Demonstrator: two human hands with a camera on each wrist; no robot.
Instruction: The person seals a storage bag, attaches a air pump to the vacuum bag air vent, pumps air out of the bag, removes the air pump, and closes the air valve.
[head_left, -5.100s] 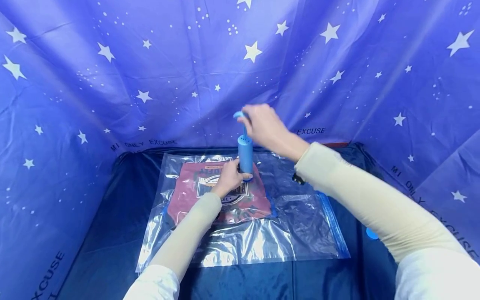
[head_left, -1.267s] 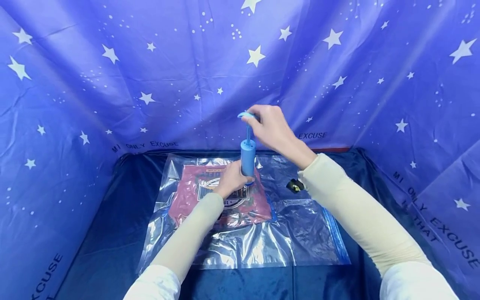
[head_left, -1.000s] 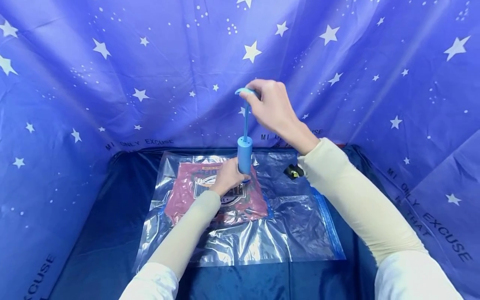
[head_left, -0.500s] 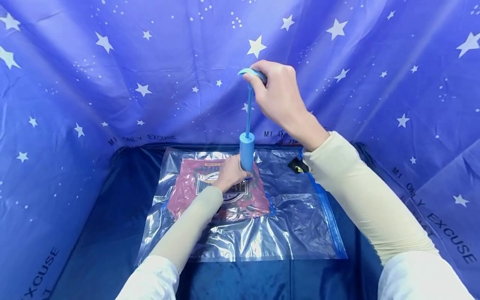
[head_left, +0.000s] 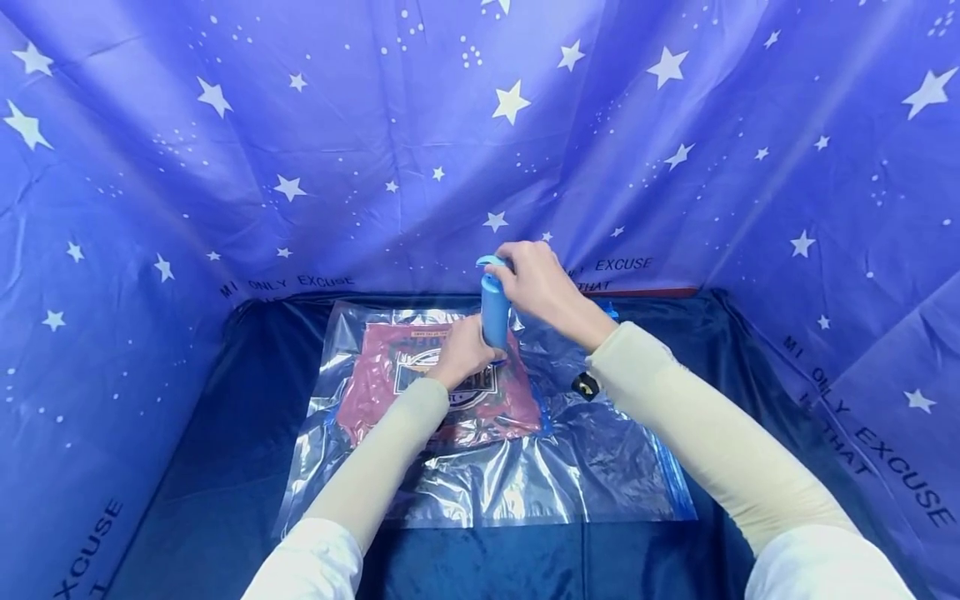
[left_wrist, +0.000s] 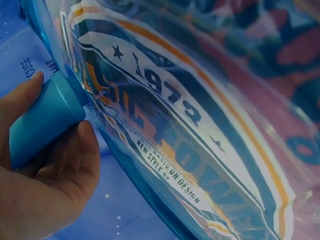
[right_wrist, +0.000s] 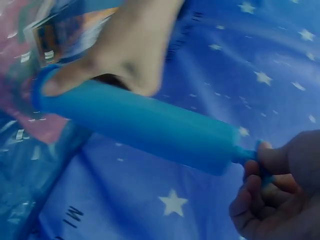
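Observation:
A blue hand pump point(head_left: 495, 312) stands upright on a clear plastic vacuum storage bag point(head_left: 502, 492). Inside the bag lies a folded pink garment point(head_left: 375, 367) with a printed badge, its "1973" lettering legible in the left wrist view. My left hand point(head_left: 461, 354) grips the pump's barrel near its base, fingers and thumb wrapped round it. With my right hand point(head_left: 536, 279) I hold the light blue pump handle point(head_left: 490, 262), which is pushed down close to the barrel top. The right wrist view shows only a short length of the rod point(right_wrist: 243, 154) between barrel and handle.
The bag's blue zip edge point(head_left: 675, 475) runs along its right side. Dark blue cloth point(head_left: 202, 467) covers the surface underneath. Purple-blue star-print curtains point(head_left: 390, 150) enclose the back and both sides. A small black object point(head_left: 585, 386) shows beside the right sleeve.
Half a second ago the handle stood high with the rod drawn far out; my right hand has since pushed it down. My left hand has kept its grip on the barrel.

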